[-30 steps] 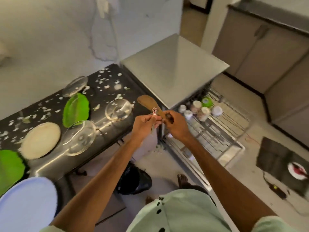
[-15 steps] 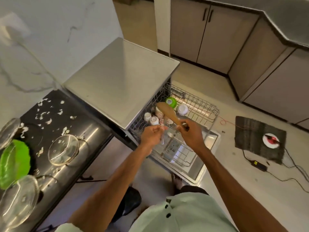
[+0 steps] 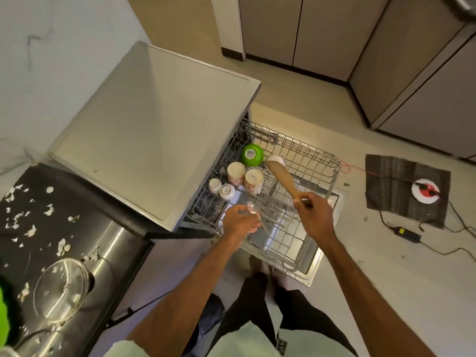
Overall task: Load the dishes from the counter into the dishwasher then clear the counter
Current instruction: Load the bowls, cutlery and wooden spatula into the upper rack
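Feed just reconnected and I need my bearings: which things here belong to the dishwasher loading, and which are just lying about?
Job: wooden spatula in right hand; small utensil in left hand; dishwasher rack holding cups and green bowl; glass dish on the counter.
Lying about: dark mat, power adapter on the floor.
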The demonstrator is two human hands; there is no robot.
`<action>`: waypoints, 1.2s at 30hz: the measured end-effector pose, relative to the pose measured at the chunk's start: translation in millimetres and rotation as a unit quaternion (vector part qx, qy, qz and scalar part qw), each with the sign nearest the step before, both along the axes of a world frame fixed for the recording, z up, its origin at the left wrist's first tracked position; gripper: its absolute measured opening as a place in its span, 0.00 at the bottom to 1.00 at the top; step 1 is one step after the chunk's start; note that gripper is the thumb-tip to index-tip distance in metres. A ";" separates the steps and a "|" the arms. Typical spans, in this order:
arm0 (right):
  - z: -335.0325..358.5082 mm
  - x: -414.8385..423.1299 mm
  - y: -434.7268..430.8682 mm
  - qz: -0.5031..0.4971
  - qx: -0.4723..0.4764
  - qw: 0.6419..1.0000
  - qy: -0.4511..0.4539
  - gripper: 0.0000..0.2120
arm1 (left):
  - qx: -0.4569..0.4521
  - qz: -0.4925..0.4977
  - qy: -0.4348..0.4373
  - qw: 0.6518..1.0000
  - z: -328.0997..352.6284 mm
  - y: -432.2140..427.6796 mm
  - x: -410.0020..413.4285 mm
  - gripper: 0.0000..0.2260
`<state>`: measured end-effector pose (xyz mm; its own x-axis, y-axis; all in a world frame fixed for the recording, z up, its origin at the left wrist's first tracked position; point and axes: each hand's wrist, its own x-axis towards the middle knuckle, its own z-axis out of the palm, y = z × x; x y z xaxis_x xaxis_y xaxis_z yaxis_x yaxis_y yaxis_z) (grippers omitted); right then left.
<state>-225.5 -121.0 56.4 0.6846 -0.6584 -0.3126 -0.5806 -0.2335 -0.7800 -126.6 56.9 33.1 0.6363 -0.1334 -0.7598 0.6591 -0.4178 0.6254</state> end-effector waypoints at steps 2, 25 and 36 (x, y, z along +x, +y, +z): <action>-22.0 7.8 0.0 -0.016 0.009 1.000 0.015 0.05 | 0.008 -0.011 0.019 1.000 -29.2 -1.1 12.3 0.14; -221.8 25.3 -9.5 -0.142 0.123 0.982 0.005 0.05 | 0.182 -0.100 -0.087 0.974 -262.1 -42.9 77.4 0.03; -229.6 14.7 -33.5 -0.159 0.125 0.979 0.028 0.08 | 0.129 -0.222 -0.172 0.951 -262.6 -58.6 73.1 0.06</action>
